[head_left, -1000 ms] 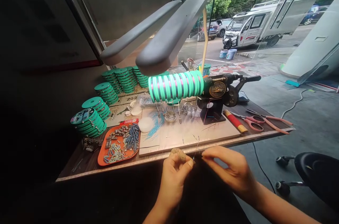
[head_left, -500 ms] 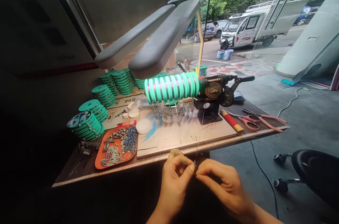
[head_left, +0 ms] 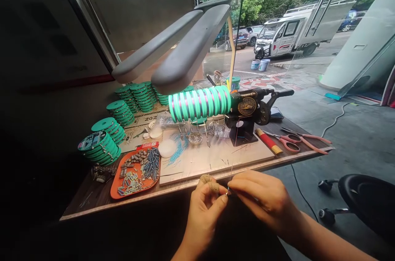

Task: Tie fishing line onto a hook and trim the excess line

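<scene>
Just past the bench's front edge, my left hand [head_left: 203,209] pinches a small shiny metal fitting [head_left: 227,193] between thumb and forefinger; its exact kind is too small to tell. Brownish wraps cover two of those fingers. My right hand [head_left: 265,193] is closed, its fingertips pinched together beside the fitting on a thin line [head_left: 232,166]. This line runs up toward the hand-cranked winder [head_left: 247,106]. A row of green spools [head_left: 200,104] sits on the winder's shaft, and several small metal weights [head_left: 208,144] hang below them.
An orange tray [head_left: 115,185] of small parts stands at left, with stacked green spools [head_left: 105,145] behind. Pink-handled scissors [head_left: 290,143], pliers [head_left: 311,143] and a red-and-yellow rod [head_left: 269,141] lie at right. A grey lamp [head_left: 188,53] overhangs the bench.
My right hand has shifted slightly up and turned over the fitting, its fingers now closer together. My left hand stays nearly in place, and the metal fitting shows more clearly at its fingertips.
</scene>
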The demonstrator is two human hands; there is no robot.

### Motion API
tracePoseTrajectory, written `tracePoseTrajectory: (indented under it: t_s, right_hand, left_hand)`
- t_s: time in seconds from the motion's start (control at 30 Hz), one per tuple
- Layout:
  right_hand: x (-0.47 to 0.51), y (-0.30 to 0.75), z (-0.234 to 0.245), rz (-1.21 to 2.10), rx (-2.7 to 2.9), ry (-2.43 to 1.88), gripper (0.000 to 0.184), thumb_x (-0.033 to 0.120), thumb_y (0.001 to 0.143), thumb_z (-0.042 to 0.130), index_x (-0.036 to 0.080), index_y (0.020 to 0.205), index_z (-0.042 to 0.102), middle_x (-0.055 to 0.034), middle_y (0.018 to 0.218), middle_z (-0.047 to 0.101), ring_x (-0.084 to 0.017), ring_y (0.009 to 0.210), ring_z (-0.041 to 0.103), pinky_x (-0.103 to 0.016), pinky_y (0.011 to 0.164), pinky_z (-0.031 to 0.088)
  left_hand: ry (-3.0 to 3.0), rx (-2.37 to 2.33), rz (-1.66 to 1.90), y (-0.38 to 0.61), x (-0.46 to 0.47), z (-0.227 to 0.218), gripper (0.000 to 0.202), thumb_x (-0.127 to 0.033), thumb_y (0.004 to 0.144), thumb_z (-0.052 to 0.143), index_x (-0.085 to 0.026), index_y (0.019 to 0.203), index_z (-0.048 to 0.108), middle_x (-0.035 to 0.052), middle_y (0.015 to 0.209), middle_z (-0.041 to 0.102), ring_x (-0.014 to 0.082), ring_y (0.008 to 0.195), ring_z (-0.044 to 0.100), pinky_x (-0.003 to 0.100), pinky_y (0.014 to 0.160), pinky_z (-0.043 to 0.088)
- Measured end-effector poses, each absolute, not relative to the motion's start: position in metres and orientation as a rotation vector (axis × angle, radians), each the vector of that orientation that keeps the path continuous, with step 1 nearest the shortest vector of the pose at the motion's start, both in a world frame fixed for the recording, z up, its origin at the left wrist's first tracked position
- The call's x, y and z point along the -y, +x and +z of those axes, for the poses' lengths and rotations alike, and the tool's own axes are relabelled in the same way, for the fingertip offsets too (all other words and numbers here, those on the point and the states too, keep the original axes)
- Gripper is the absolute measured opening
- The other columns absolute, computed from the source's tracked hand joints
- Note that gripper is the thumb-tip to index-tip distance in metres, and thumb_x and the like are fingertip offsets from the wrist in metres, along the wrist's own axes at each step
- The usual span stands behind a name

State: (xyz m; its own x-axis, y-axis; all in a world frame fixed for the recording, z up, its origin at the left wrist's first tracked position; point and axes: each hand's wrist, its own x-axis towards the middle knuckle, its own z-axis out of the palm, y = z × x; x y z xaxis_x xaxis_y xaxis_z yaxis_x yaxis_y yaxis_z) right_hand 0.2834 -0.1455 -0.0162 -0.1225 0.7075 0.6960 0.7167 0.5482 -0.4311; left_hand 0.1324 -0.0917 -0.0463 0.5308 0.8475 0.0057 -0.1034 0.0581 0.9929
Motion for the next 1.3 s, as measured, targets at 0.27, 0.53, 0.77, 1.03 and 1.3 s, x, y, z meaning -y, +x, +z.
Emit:
tracePoseTrajectory:
  t_s: [0.27,0.53,0.77,1.03,1.3]
  right_hand:
    - [0.148,0.287,-0.019,0.095,1.86,-1.233,0.027,0.007,0.082,0.041,0.017,0.096,0.061,-0.0066,0.083,0.064,-0.014,0.073,0.061,-0.022,0.063,0.051]
    - [0.148,0.287,-0.027,-0.08,1.943,-1.233,0.03,0.006,0.082,0.036,0.014,0.098,0.06,-0.0098,0.082,0.062,-0.017,0.071,0.057,-0.026,0.06,0.051]
    - [0.146,0.283,-0.024,-0.202,1.95,-1.244,0.033,0.016,0.091,0.029,0.012,0.09,0.062,-0.0102,0.076,0.062,-0.016,0.067,0.057,-0.026,0.059,0.05]
    - [0.145,0.277,-0.024,-0.277,1.971,-1.195,0.036,0.019,0.093,0.029,0.009,0.086,0.064,-0.0109,0.071,0.063,-0.017,0.064,0.058,-0.028,0.056,0.049]
    - [0.146,0.279,-0.034,0.294,1.656,-1.253,0.022,0.015,0.083,0.05,0.016,0.105,0.057,-0.0045,0.082,0.066,-0.014,0.072,0.061,-0.022,0.067,0.05]
  left_hand:
    - [1.336,-0.744,0.836,0.135,0.092,-0.047,0.015,-0.031,0.071,0.065,-0.017,0.069,0.066,0.0004,0.071,0.044,0.0128,0.065,0.04,0.024,0.058,0.032]
    - [1.337,-0.743,0.845,0.136,0.091,-0.046,0.014,-0.03,0.071,0.065,-0.016,0.067,0.065,0.0005,0.071,0.044,0.014,0.068,0.041,0.025,0.061,0.033]
    - [1.342,-0.732,0.866,0.135,0.092,-0.044,0.014,-0.03,0.07,0.066,-0.016,0.067,0.065,0.0003,0.07,0.043,0.0142,0.068,0.041,0.026,0.063,0.034]
    - [1.326,-0.702,0.87,0.135,0.091,-0.047,0.014,-0.03,0.07,0.066,-0.017,0.067,0.064,-0.0006,0.07,0.043,0.0133,0.067,0.04,0.026,0.063,0.034]
    - [1.388,-0.728,0.895,0.136,0.091,-0.043,0.013,-0.028,0.073,0.063,-0.017,0.067,0.064,0.0004,0.073,0.046,0.0154,0.074,0.043,0.027,0.071,0.034]
